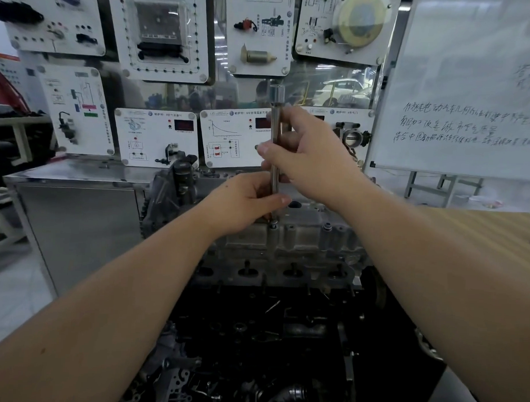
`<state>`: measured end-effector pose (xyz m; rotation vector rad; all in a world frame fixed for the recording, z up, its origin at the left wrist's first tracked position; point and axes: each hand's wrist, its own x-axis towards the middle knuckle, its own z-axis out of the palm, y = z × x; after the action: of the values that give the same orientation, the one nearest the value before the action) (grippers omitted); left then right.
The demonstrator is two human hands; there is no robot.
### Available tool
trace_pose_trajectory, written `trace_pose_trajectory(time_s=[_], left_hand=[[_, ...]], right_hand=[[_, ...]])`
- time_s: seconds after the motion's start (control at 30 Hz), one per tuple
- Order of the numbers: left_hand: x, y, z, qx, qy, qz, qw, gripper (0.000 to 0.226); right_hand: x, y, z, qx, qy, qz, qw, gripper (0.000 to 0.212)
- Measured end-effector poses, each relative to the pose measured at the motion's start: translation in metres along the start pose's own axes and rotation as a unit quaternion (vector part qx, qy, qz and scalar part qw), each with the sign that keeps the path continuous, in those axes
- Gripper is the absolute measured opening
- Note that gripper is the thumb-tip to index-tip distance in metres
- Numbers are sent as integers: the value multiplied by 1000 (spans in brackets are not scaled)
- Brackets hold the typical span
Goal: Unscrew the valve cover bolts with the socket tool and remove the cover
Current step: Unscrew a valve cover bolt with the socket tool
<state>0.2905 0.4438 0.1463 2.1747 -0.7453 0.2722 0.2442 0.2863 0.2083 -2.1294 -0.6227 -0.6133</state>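
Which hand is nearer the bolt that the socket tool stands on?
Left. The left hand grips the bottom of the socket tool, just above the bolt on the valve cover. The right hand holds the shaft higher up.

Both bare forearms are reaching forward. The right hand (307, 154) is sitting just above the left hand (245, 203), both with fingers curling closed in a grip.

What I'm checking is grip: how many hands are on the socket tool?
2. The left hand grips the socket tool low, near its bottom end; the right hand grips its middle.
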Motion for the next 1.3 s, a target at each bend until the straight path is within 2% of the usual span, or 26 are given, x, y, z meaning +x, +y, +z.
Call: trace_pose_trajectory(time_s=[0.1,0.17,0.2,0.27,0.37,0.4,0.47,0.53,0.57,0.6,0.67,0.73,0.77,0.9,0.97,1.03,1.13,1.2,1.3], left_hand=[[2,0,3,12,2,17,1000,14],[2,0,2,22,1,13,1000,22],[3,-1,1,16,-6,7,1000,27],[2,-3,0,-42,-25,-1,999,22],[1,-4,-2,-80,-37,2,996,18],[0,-5,-2,-76,-33,7,996,21],[0,-3,0,-66,-12,8,998,47],[0,0,3,-38,6,5,999,70],[0,2,3,-26,9,2,1000,73],[0,2,3,-19,8,-5,1000,71],[1,-1,2,-29,-2,-12,1000,49],[0,-2,1,-78,-21,-10,997,23],[1,-3,0,-91,-26,-9,995,19],[0,-1,-2,-87,-18,10,996,28],[-1,1,0,-93,-8,23,995,29],[-2,1,1,-93,-8,34,995,27],[0,-1,1,-73,-2,15,997,42],[1,-3,0,-84,-9,0,996,29],[-1,-4,-2,-88,-18,-2,996,18]], right_hand=[[-1,-3,3,-39,68,-16,997,11],[2,-3,1,-42,76,-9,996,5],[3,-2,-1,-38,68,-2,997,7],[5,1,-7,-2,29,5,1000,8],[5,3,-12,63,-32,-1,998,24],[5,5,-12,67,-35,-4,997,26],[3,7,-9,62,-19,-16,998,28],[1,10,-4,46,22,-23,998,21],[1,11,-3,30,44,-21,998,17],[1,12,-2,18,61,-16,998,12],[3,11,-5,30,59,4,998,6],[4,11,-10,62,26,10,998,14],[4,9,-12,71,7,7,997,21],[3,7,-9,69,-24,-8,997,25],[0,8,-4,46,-10,-19,999,28],[0,9,-1,26,13,-24,999,22],[1,10,-2,47,33,-15,998,16],[1,11,-5,55,19,-10,998,12],[1,9,-8,49,-22,-17,998,23]])
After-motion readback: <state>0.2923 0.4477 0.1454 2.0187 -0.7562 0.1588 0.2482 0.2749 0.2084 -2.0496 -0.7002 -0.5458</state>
